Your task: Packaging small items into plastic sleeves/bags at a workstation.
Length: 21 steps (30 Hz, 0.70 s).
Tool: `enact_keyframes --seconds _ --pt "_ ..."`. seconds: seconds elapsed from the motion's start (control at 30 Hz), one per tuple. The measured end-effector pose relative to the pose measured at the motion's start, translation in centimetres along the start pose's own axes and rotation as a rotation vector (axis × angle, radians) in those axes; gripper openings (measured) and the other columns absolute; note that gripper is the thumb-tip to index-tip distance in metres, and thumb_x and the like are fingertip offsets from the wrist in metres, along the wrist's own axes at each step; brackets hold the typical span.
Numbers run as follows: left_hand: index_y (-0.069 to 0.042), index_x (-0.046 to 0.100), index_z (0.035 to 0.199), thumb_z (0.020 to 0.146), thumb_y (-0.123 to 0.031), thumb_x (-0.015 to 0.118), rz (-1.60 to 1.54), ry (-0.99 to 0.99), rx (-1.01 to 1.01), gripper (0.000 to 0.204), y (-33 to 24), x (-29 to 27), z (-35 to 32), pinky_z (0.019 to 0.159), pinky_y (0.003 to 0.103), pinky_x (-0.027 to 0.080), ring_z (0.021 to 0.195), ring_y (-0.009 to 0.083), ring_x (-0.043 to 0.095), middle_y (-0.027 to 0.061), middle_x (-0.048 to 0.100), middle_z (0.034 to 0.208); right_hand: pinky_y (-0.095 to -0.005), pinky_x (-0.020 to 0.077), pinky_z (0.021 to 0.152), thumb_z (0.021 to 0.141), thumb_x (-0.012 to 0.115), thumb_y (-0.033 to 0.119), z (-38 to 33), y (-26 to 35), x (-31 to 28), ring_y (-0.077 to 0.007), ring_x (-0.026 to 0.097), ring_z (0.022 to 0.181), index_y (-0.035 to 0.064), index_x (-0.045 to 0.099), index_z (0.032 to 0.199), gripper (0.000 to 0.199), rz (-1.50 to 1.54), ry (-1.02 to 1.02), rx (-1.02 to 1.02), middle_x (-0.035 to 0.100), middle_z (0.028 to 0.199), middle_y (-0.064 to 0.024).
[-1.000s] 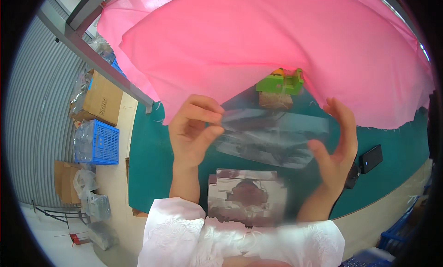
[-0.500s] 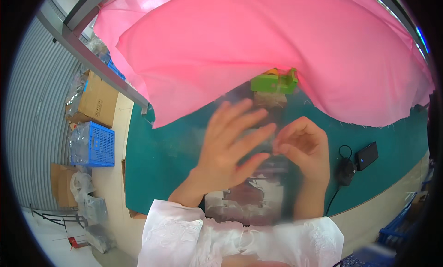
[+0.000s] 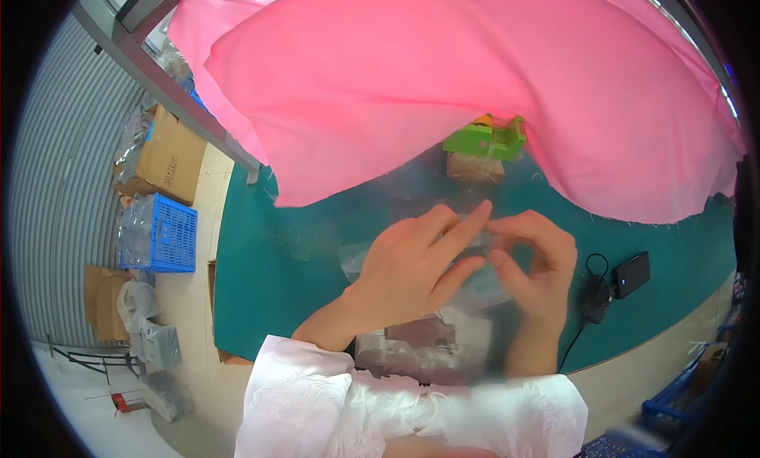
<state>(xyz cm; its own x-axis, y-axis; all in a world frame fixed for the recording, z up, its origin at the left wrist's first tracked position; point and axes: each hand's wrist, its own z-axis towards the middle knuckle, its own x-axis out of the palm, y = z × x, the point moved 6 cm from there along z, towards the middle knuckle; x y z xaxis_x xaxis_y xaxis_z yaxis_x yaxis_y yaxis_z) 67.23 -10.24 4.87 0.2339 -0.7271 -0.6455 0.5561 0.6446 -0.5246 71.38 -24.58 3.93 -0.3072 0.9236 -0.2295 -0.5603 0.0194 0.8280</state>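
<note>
My left hand [image 3: 412, 260] is held over the middle of the table, its index finger and thumb stretched apart and the other fingers partly bent. Facing it closely, my right hand [image 3: 542, 264] has its thumb and index finger curled toward each other; anything between them is too small or clear to make out. Beneath the hands lies a clear plastic sheet or bag [image 3: 484, 290]. Nearer to me rests a pile of clear plastic packaging [image 3: 427, 343] with a brownish patch. Beyond the hands stands a green tape dispenser [image 3: 484, 141] with a brownish block [image 3: 475, 171] at its front.
Pink cloth [image 3: 380, 86] hangs over the far side of the green table [image 3: 269, 284]. A black box-shaped device [image 3: 632, 274] and a cabled black piece [image 3: 595, 300] lie at right. On the floor at left are a blue crate [image 3: 170, 235] and a cardboard box [image 3: 170, 157].
My left hand has come down a little and its fingers have bent closer to the right hand. The right hand stays curled. The view has shifted slightly.
</note>
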Motion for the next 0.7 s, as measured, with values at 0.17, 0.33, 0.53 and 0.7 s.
enact_keyframes --seconds 0.17,0.33,0.53,0.7 --pt "-0.003 0.061 0.115 0.073 -0.011 0.07 -0.025 0.022 0.024 0.044 0.1 0.6 -0.2 0.053 0.032 0.044 0.06 0.0221 0.054 0.0071 0.054 0.076 -0.0245 0.0426 0.055 0.054 0.066 -0.001 0.1 0.3 -0.1 -0.0131 0.055 0.064 0.0004 0.065 0.079 0.026 -0.143 -0.025 -0.064 0.057 0.078 -0.0077" --pt "-0.002 0.063 0.104 0.074 -0.009 0.067 -0.09 0.047 -0.014 0.031 0.4 0.7 -0.2 0.051 0.033 0.044 0.06 0.0246 0.055 0.0084 0.056 0.075 -0.021 0.0368 0.045 0.055 0.068 -0.001 0.3 -0.2 0.0 -0.0071 0.048 0.052 0.0041 0.066 0.079 0.024 -0.168 -0.063 -0.165 0.053 0.079 -0.0034" --pt "-0.005 0.061 0.104 0.082 -0.014 0.062 -0.175 0.145 -0.098 0.024 1.1 1.3 -0.3 0.055 0.038 0.048 0.066 0.0291 0.059 0.0099 0.058 0.083 -0.0211 0.0363 0.044 0.055 0.069 -0.001 0.4 0.0 0.3 -0.0065 0.047 0.051 0.004 0.066 0.08 0.025 -0.212 -0.073 -0.233 0.054 0.083 -0.0038" --pt "-0.005 0.059 0.111 0.082 -0.017 0.063 -0.178 0.164 -0.1 0.031 1.1 1.3 -0.4 0.058 0.039 0.048 0.071 0.0294 0.06 0.0105 0.056 0.088 -0.0197 0.0372 0.043 0.056 0.069 -0.001 0.3 -0.5 0.3 -0.0057 0.047 0.049 0.0036 0.064 0.081 0.025 -0.151 -0.015 -0.189 0.061 0.086 -0.0061"
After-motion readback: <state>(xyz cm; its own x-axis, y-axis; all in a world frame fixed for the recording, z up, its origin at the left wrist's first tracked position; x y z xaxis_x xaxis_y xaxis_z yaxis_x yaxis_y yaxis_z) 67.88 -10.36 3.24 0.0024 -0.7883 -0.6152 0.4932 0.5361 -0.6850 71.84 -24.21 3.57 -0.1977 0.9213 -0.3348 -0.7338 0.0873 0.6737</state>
